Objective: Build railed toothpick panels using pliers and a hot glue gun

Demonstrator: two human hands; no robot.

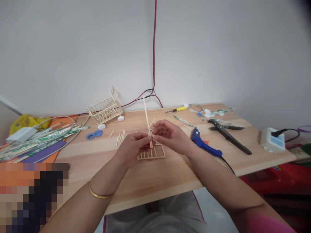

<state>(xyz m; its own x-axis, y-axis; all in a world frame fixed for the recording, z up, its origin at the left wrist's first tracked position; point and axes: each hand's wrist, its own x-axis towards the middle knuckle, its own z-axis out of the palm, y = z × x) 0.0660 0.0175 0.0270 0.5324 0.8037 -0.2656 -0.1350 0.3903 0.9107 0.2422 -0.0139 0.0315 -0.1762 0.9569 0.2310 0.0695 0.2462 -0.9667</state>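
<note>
My left hand [133, 145] pinches a long thin wooden stick [146, 113] near its lower end. The stick stands almost upright, leaning slightly left. Close beside it is my right hand [168, 134], thumb and fingers curled near the lower part of the stick; whether they grip it is hard to tell. Under both hands a small wooden stick frame with crossbars [159, 152] lies flat on the table [155, 181], partly hidden by my left hand. Several short cut sticks [120, 137] lie to the left of my hands.
A stick-built cart [105, 110] with white caps stands at the back left, near blue caps [94, 134]. Wrapped sticks [48, 139] lie far left. On the right are a blue glue gun [205, 145], black cutters [229, 136] and a white power socket [272, 139]. A yellow-handled knife [179, 109] lies behind.
</note>
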